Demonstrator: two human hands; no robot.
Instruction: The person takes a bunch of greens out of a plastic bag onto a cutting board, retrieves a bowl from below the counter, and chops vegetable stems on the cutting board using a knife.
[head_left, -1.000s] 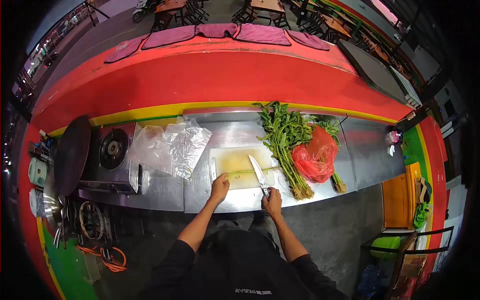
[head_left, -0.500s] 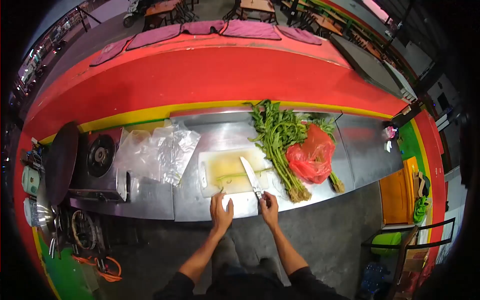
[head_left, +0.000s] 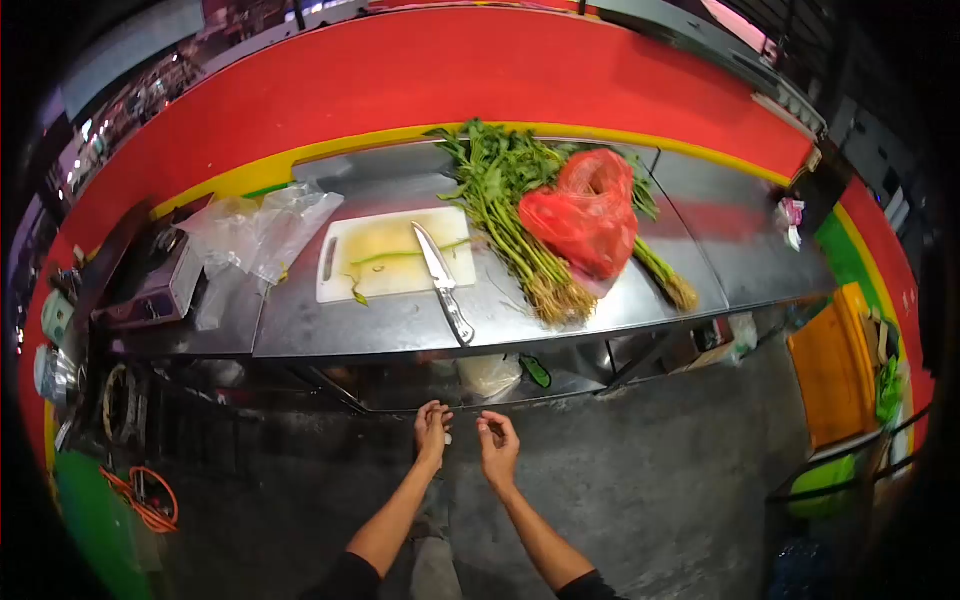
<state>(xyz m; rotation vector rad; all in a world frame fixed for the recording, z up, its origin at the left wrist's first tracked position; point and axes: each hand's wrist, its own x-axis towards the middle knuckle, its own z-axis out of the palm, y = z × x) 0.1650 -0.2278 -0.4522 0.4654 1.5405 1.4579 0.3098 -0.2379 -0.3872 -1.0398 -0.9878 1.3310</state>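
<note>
The left hand is held in mid-air below the near edge of the counter, its fingers loosely bent; whether anything is held in it cannot be told. Just beside it, the right hand is held loosely open, with its thumb set apart from its curled fingers. Neither hand is in contact with the counter. Beneath both, the dark grey floor is seen.

Beyond the hands, a translucent whitish plastic bag is seen on a low metal shelf under the shiny stainless-steel counter. On the counter top, a silver knife with a long pointed blade is laid with its blade over a white rectangular cutting board and its handle pointed toward the near edge. A thin green stem is laid across the board and crossed by the blade.

To the right of the board, a large bundle of leafy green stems with pale roots is placed, partly covered by a crumpled red plastic bag. To the left, crumpled clear plastic is spread. The counter is backed by a red wall.
</note>
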